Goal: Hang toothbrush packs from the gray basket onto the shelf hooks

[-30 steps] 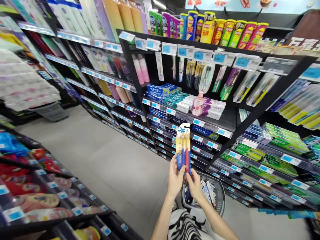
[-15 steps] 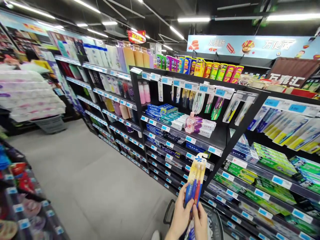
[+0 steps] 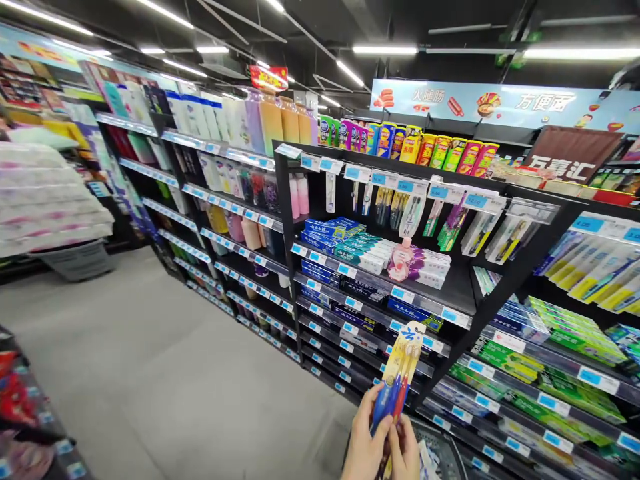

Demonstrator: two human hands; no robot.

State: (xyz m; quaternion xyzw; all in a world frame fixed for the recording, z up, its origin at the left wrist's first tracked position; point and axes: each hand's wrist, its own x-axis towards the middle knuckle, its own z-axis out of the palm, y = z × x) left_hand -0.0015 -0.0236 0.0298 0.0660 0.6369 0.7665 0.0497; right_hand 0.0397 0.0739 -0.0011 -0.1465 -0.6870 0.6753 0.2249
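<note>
Both of my hands hold a toothbrush pack (image 3: 403, 367) upright in front of me, low and right of centre. It has a yellow and blue card, a blue and a red handle inside, and a hanging hook at its top. My left hand (image 3: 367, 433) grips its lower left edge, thumb across the front. At the bottom right of the pack, my right hand (image 3: 404, 443) pinches it. Beneath them a dark shopping basket (image 3: 453, 453), partly hidden by my hands, has some packaged goods in it.
A shelf unit (image 3: 350, 283) with toothpaste boxes and hanging toothbrushes stands ahead; bottles (image 3: 285, 123) fill shelves to its left. Grey floor (image 3: 190, 373) runs along the aisle. White packs (image 3: 47, 200) are stacked at far left, and another shelf (image 3: 45, 427) edges the lower left.
My view has shifted slightly, so the shelves sit a little differently in the picture. The toothbrush pack stays in both hands, slightly further right and lower in view.
</note>
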